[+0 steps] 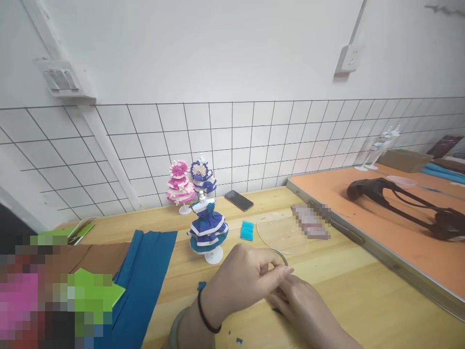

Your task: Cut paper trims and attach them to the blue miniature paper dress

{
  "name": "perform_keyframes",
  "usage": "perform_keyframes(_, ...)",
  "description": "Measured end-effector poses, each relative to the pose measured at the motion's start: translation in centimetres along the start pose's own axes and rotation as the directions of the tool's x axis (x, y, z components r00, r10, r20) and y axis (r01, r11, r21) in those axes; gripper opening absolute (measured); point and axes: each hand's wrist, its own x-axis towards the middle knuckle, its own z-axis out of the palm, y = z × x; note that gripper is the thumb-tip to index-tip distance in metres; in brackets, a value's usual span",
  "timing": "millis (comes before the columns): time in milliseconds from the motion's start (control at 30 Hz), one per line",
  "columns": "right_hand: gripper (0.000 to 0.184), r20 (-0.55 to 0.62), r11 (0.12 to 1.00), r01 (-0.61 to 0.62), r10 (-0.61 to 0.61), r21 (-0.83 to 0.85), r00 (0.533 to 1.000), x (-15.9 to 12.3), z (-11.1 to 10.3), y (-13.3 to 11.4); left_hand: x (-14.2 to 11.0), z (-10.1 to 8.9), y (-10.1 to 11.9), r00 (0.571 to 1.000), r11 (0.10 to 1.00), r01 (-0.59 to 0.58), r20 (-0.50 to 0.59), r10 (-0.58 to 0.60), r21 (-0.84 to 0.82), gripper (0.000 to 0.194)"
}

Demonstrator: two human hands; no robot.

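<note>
Above the wooden table, my left hand (245,271) and my right hand (300,300) meet, both closed, with fingertips together. A thin curved greyish strip (281,255) shows just behind the fingers; I cannot tell what it belongs to. A small dark bit (278,310) peeks out under the right hand. Whatever the fingers pinch is hidden. Left of the hands, a miniature blue and white tiered dress (209,230) stands upright on a white base. A small blue flower-shaped scrap (202,286) lies beside my left wrist, and tiny blue scraps (239,341) lie nearer me.
Behind are a pink dress (180,186), a purple dress (204,177) and a phone (239,199). A turquoise folded piece (247,230) lies near a clear round dish (281,233). Blue cloth (147,281) covers the left. A black strap-like object (399,206) rests on the orange surface (417,252).
</note>
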Motion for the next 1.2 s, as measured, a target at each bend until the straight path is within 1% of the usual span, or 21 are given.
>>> perform_keyframes(100, 0.023, 0.040, 0.999, 0.000, 0.001, -0.034, 0.999, 0.1, 0.3, 0.2, 0.7, 1.2, -1.5, 0.996, 0.998, 0.067, 0.050, -0.068, 0.014, 0.029)
perform_keyframes(167, 0.027, 0.048, 1.000, -0.018, 0.018, 0.006, 0.999, 0.0, 0.1, 0.6, 0.9, 1.6, -2.8, 0.990, 0.993, 0.122, 0.078, -0.120, -0.012, 0.031)
perform_keyframes(233, 0.029, 0.084, 0.988, -0.060, 0.048, 0.141, 0.995, -0.1, -0.3, 1.0, 1.1, 2.0, -4.3, 0.978, 0.982, 0.181, 0.111, -0.175, -0.052, 0.032)
perform_keyframes(300, 0.031, 0.145, 0.924, -0.153, 0.108, 0.350, 0.984, 0.0, -0.6, 1.5, 1.3, 2.7, -5.8, 0.952, 0.957, 0.274, 0.167, -0.257, -0.091, 0.034)
perform_keyframes(367, 0.032, 0.179, 0.810, -0.237, 0.165, 0.537, 0.970, 0.1, -0.9, 1.9, 1.6, 3.8, -7.1, 0.906, 0.914, 0.381, 0.256, -0.338, -0.142, 0.034)
perform_keyframes(400, 0.032, 0.180, 0.750, -0.260, 0.188, 0.608, 0.966, 0.2, -1.0, 2.0, 1.8, 4.5, -7.5, 0.876, 0.879, 0.439, 0.304, -0.374, -0.184, 0.032)
perform_keyframes(433, 0.031, 0.176, 0.698, -0.271, 0.206, 0.663, 0.963, 0.3, -1.0, 2.2, 1.9, 5.1, -7.9, 0.836, 0.832, 0.505, 0.369, -0.405, -0.231, 0.030)
perform_keyframes(467, 0.030, 0.166, 0.654, -0.272, 0.220, 0.707, 0.961, 0.3, -1.1, 2.3, 2.1, 5.7, -8.1, 0.813, 0.811, 0.533, 0.411, -0.412, -0.241, 0.030)
perform_keyframes(500, 0.030, 0.155, 0.614, -0.268, 0.231, 0.743, 0.961, 0.4, -1.2, 2.3, 2.2, 6.2, -8.2, 0.781, 0.777, 0.573, 0.461, -0.422, -0.259, 0.032)
perform_keyframes(533, 0.030, 0.144, 0.578, -0.261, 0.240, 0.773, 0.960, 0.5, -1.2, 2.3, 2.3, 6.7, -8.2, 0.728, 0.703, 0.642, 0.529, -0.435, -0.306, 0.034)
perform_keyframes(567, 0.029, 0.131, 0.550, -0.249, 0.244, 0.797, 0.961, 0.6, -1.3, 2.3, 2.4, 7.1, -8.2, 0.695, 0.632, 0.688, 0.573, -0.433, -0.356, 0.038)
perform_keyframes(600, 0.028, 0.116, 0.529, -0.232, 0.243, 0.816, 0.963, 0.6, -1.4, 2.2, 2.4, 7.4, -8.1, 0.674, 0.556, 0.719, 0.610, -0.416, -0.416, 0.042)
perform_keyframes(633, 0.028, 0.097, 0.518, -0.212, 0.240, 0.829, 0.966, 0.7, -1.6, 2.1, 2.5, 7.5, -8.0, 0.668, 0.482, 0.735, 0.633, -0.391, -0.477, 0.046)
perform_keyframes(700, 0.027, 0.061, 0.518, -0.171, 0.223, 0.838, 0.973, 1.0, -1.7, 1.9, 2.5, 7.6, -7.9, 0.683, 0.371, 0.729, 0.648, -0.337, -0.576, 0.053)
perform_keyframes(800, 0.029, -0.007, 0.559, -0.111, 0.205, 0.822, 0.979, 1.3, -1.8, 1.6, 2.5, 7.5, -7.6, 0.723, 0.255, 0.689, 0.618, -0.310, -0.678, 0.057)
perform_keyframes(900, 0.030, -0.057, 0.615, -0.070, 0.185, 0.786, 0.981, 1.4, -1.7, 1.2, 2.7, 7.2, -7.3, 0.775, 0.172, 0.603, 0.523, -0.354, -0.779, 0.047)
perform_keyframes(967, 0.031, -0.093, 0.645, -0.055, 0.193, 0.762, 0.977, 1.5, -1.6, 0.8, 2.8, 6.9, -7.2, 0.797, 0.137, 0.558, 0.481, -0.366, -0.819, 0.038)
perform_keyframes(1067, 0.033, -0.130, 0.638, -0.039, 0.215, 0.769, 0.968, 1.7, -1.4, 0.4, 2.8, 6.5, -7.2, 0.832, 0.140, 0.503, 0.435, -0.345, -0.853, 0.030)
perform_keyframes(1133, 0.032, -0.130, 0.604, -0.028, 0.217, 0.796, 0.968, 1.9, -1.2, 0.4, 2.7, 6.2, -7.3, 0.859, 0.185, 0.467, 0.394, -0.327, -0.865, 0.025)
perform_keyframes(1200, 0.030, -0.126, 0.578, -0.022, 0.215, 0.816, 0.969, 2.0, -0.9, 0.5, 2.6, 5.9, -7.3, 0.874, 0.229, 0.448, 0.368, -0.318, -0.864, 0.026)
